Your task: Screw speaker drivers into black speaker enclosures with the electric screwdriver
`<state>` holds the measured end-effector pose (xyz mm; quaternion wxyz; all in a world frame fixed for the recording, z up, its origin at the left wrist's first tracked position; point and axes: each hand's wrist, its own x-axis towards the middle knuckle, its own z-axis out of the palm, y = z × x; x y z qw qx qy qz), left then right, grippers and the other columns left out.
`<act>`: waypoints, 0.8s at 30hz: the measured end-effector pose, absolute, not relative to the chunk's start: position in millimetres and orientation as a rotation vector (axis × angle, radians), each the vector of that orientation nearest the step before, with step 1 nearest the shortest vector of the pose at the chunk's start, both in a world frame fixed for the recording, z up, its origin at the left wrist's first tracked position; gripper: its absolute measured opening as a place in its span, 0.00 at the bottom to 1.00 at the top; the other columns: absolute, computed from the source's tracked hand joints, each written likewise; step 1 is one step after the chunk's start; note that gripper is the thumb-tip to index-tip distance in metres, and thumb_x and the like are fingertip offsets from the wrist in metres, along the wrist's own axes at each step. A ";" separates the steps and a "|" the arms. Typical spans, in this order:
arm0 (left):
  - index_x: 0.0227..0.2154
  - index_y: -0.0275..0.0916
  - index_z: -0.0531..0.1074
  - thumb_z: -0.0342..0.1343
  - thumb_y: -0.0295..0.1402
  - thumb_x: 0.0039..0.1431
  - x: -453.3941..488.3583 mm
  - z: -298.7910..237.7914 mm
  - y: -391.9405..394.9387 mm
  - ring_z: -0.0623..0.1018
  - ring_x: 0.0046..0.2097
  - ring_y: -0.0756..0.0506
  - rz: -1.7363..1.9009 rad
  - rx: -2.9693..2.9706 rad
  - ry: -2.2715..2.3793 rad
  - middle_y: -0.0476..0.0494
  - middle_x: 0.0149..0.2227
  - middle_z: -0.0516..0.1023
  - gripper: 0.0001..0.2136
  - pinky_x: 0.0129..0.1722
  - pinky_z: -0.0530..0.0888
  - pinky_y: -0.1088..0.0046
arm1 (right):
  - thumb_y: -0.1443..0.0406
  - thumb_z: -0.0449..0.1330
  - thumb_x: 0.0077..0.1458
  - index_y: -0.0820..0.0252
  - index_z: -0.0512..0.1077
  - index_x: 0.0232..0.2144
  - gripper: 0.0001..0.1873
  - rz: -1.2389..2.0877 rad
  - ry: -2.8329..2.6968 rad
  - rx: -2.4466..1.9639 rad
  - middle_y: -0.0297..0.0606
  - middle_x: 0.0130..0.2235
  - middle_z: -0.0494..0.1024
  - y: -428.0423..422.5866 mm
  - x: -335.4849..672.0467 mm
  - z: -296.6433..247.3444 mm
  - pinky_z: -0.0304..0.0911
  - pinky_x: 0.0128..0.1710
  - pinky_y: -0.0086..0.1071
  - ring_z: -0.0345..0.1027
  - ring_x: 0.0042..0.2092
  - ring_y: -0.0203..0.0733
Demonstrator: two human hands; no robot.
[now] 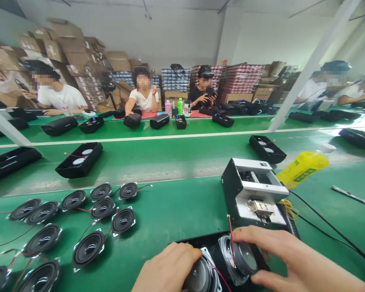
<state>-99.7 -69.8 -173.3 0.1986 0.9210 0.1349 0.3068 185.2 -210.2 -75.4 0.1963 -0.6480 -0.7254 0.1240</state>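
At the front edge of the view lies a black speaker housing, partly hidden by my hands. My left hand curls its fingers over a speaker driver that sits magnet side up at the housing's left. Thumb and fingers of my right hand grip a second speaker driver, which is tilted over the housing's right part. A red wire with a white plug stands up from this driver. Just behind the housing is a silver and black machine with a metal block on its front.
Several loose speaker drivers lie cone up on the green table at left. A yellow bottle, a pen-like tool and black cables are at right. Beyond, a belt carries housings; several people sit across it.
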 end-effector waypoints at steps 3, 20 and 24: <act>0.54 0.46 0.73 0.61 0.44 0.68 -90.6 -167.3 -66.5 0.86 0.43 0.46 0.633 2.712 0.336 0.51 0.46 0.86 0.16 0.41 0.83 0.76 | 0.74 0.75 0.48 0.48 0.76 0.58 0.36 0.184 -2.099 -1.749 0.31 0.55 0.84 -223.9 180.7 -96.5 0.80 0.51 0.27 0.83 0.50 0.44; 0.48 0.39 0.73 0.55 0.19 0.46 -82.9 -157.0 -73.9 0.87 0.42 0.42 0.526 3.007 0.244 0.46 0.46 0.87 0.23 0.41 0.87 0.69 | 0.69 0.75 0.57 0.53 0.73 0.58 0.29 0.132 -2.235 -1.643 0.31 0.54 0.84 -209.4 174.2 -146.6 0.67 0.50 0.43 0.80 0.47 0.46; 0.50 0.38 0.72 0.51 0.21 0.59 -82.5 -152.7 -71.9 0.88 0.42 0.44 0.565 2.982 0.205 0.45 0.46 0.87 0.17 0.41 0.87 0.71 | 0.64 0.66 0.69 0.55 0.73 0.57 0.17 0.088 -2.235 -1.605 0.31 0.53 0.84 -210.2 178.5 -146.2 0.67 0.48 0.43 0.80 0.46 0.45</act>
